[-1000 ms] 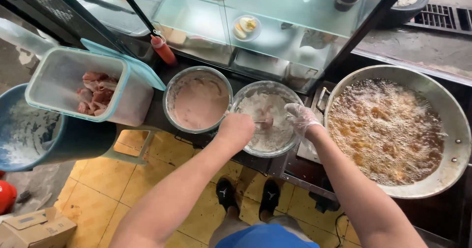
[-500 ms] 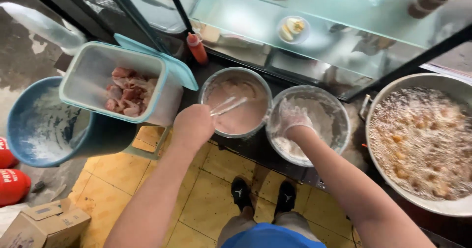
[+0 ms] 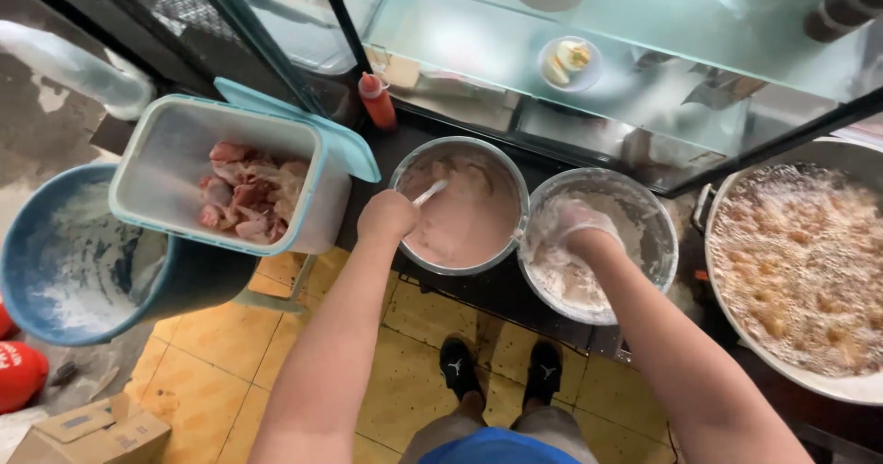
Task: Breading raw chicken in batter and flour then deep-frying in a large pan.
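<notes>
Pinkish batter fills the metal bowl [image 3: 460,205] on the dark counter, where the left hand [image 3: 386,216] is fisted around pale tongs [image 3: 430,192] dipping into it. Just beside it, the floured right hand [image 3: 578,228] curls loosely inside the flour bowl [image 3: 635,208], between the batter and the frying wok [image 3: 809,271]; a tub of raw chicken [image 3: 244,193] sits left.

A second ago the left hand [image 3: 387,216] gripped its tongs [image 3: 429,192] over the flour bowl [image 3: 644,214], beside the gloved right hand [image 3: 575,225]. It has since crossed to the batter bowl [image 3: 460,205] next to the flour bowl, the tong tips now dipping into the pink batter. The right hand, then raised above the flour bowl, has sunk into its flour.
</notes>
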